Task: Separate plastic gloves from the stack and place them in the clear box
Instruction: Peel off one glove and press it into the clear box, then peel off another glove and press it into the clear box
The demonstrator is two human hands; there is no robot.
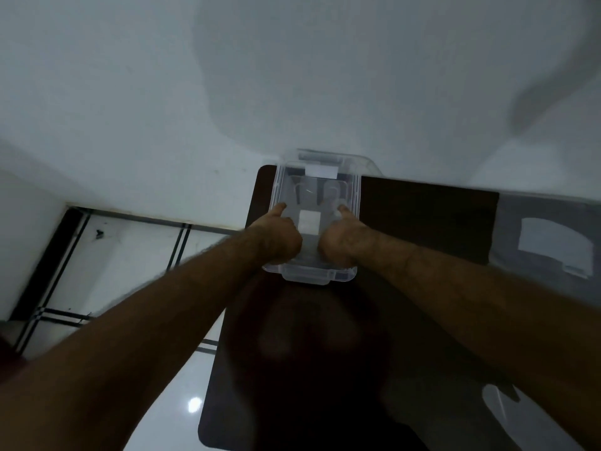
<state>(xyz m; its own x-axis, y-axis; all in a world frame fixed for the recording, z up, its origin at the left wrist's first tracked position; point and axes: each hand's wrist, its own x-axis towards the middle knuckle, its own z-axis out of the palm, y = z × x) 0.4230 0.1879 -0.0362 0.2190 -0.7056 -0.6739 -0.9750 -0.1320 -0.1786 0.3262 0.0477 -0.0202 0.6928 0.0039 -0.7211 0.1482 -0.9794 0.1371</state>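
Two bare forearms enter from the lower corners, both unsleeved as far as the frame edges and covered with fine dark hair. Left hand and right hand: bare, no gloves, rings, watch or wristbands visible. Veins stand out faintly on the right wrist. Fingernails are too blurred to make out.

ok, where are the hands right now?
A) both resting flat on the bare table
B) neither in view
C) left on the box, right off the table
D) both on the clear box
D: the left hand and right hand both grip the clear box at its near end, thumbs on top.
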